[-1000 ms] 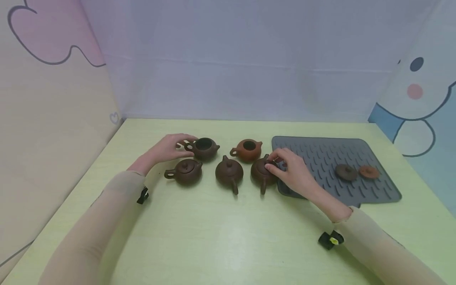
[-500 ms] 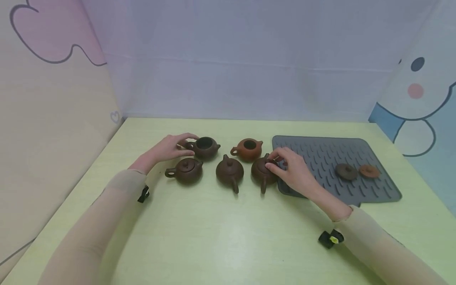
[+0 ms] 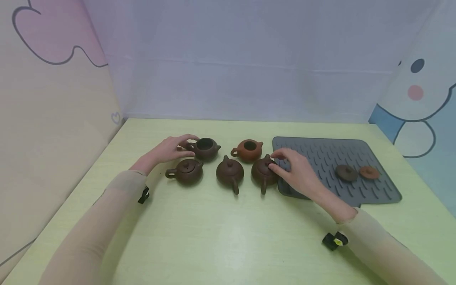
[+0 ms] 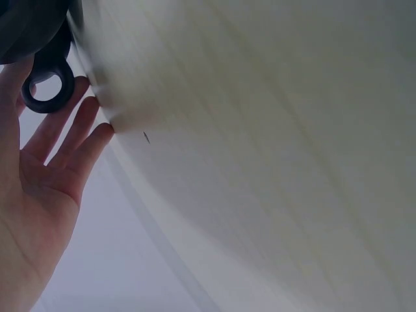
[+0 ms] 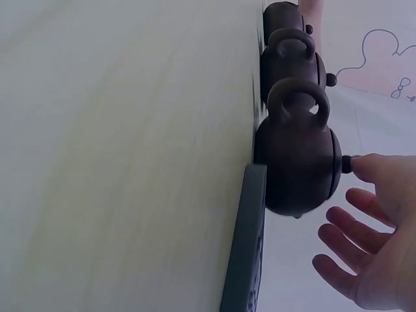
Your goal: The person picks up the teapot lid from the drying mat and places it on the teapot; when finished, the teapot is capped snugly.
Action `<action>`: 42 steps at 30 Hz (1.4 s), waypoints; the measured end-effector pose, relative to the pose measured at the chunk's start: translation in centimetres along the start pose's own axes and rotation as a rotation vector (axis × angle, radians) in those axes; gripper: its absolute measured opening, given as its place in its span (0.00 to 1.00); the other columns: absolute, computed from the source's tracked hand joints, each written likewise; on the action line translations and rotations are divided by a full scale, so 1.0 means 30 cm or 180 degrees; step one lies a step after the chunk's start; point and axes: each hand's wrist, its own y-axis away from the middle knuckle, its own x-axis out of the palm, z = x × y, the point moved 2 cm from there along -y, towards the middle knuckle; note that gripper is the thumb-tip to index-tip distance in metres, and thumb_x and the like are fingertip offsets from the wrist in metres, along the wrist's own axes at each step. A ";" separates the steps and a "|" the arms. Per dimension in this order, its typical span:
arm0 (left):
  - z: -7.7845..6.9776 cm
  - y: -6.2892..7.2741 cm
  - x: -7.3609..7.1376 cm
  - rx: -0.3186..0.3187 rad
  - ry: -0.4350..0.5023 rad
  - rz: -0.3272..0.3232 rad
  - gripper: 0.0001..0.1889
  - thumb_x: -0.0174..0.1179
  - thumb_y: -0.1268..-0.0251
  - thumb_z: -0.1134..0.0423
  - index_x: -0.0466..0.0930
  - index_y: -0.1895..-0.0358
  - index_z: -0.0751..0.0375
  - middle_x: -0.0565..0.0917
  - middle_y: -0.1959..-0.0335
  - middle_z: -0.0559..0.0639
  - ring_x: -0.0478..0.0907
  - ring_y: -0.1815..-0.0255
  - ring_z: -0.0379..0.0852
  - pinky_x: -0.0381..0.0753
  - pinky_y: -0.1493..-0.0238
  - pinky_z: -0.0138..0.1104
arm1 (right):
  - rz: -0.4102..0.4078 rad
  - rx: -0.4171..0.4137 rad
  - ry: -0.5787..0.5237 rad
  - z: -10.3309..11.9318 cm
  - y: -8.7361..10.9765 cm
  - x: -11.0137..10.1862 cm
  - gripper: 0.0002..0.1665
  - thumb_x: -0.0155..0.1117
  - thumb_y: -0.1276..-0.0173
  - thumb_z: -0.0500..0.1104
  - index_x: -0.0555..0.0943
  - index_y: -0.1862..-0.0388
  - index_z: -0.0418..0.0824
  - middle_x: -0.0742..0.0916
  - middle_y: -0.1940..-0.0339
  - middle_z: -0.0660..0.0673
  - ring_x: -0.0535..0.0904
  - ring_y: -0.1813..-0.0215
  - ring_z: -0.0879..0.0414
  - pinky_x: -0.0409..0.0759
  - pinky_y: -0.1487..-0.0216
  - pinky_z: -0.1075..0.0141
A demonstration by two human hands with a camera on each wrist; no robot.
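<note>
Head view: right hand (image 3: 297,170) was at the round dark-brown clay teapot with a seated lid (image 3: 263,176), right end of the front row, just beside the grey ribbed mat (image 3: 306,152). Per the right wrist camera, the thumb (image 5: 369,166) met the small dark knob (image 5: 346,164); other fingers spread free of it, no grasp seen. Left hand (image 3: 169,149) lay around the ring handle (image 4: 49,106) of the squat dark-brown lidless clay teapot (image 3: 208,153), back row, fingers mostly extended (couldn't tell if they pressed the body). Orange-red lidless clay teapot (image 3: 251,155) stood apart from both hands. Flat dark-brown clay lid (image 3: 346,173) and orange-red clay lid (image 3: 369,172) lay side by side on the mat.

Lid handling at the right hand seemed the step. Doing it well likely meant: light contact, any push straight down; fingers wide before lifting clear, so the knob wasn't dragged and the lid wasn't tipped. Left hand was probably best relaxed, so the lidless pot didn't shift.
</note>
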 end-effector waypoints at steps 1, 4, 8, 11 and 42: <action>0.000 0.000 0.001 -0.0001 0.0003 0.0000 0.30 0.65 0.34 0.51 0.66 0.30 0.44 0.86 0.47 0.59 0.86 0.48 0.60 0.80 0.40 0.52 | -0.0015 0.0008 0.0015 -0.008 0.004 -0.006 0.20 0.66 0.31 0.47 0.78 0.43 0.40 0.85 0.46 0.41 0.80 0.43 0.44 0.79 0.42 0.47; 0.002 -0.001 0.002 -0.0002 -0.0003 0.0001 0.30 0.65 0.34 0.52 0.66 0.30 0.45 0.86 0.47 0.59 0.85 0.47 0.59 0.80 0.40 0.52 | -0.0094 0.0001 0.0062 -0.032 0.019 -0.030 0.21 0.66 0.31 0.46 0.78 0.42 0.40 0.84 0.45 0.39 0.79 0.42 0.43 0.78 0.42 0.46; 0.004 0.000 0.002 -0.0007 0.0004 -0.0003 0.30 0.65 0.34 0.52 0.66 0.30 0.45 0.86 0.48 0.59 0.85 0.47 0.60 0.80 0.39 0.52 | -0.0258 -0.0066 0.0186 -0.074 0.047 -0.062 0.22 0.67 0.31 0.43 0.78 0.41 0.39 0.84 0.44 0.39 0.78 0.42 0.43 0.77 0.43 0.45; 0.002 0.001 0.001 -0.0016 0.0012 -0.0006 0.30 0.65 0.34 0.53 0.66 0.30 0.45 0.87 0.48 0.59 0.85 0.47 0.60 0.80 0.40 0.52 | -0.0370 -0.0145 0.0282 -0.101 0.069 -0.088 0.22 0.68 0.33 0.41 0.78 0.41 0.39 0.84 0.44 0.39 0.78 0.42 0.43 0.77 0.44 0.45; 0.007 0.001 0.000 -0.0014 -0.0032 -0.0009 0.30 0.64 0.33 0.54 0.66 0.30 0.45 0.87 0.48 0.57 0.85 0.46 0.59 0.80 0.40 0.52 | -0.0620 -0.0803 0.0929 -0.437 0.225 -0.361 0.35 0.76 0.55 0.27 0.82 0.44 0.36 0.84 0.47 0.34 0.72 0.53 0.54 0.63 0.49 0.55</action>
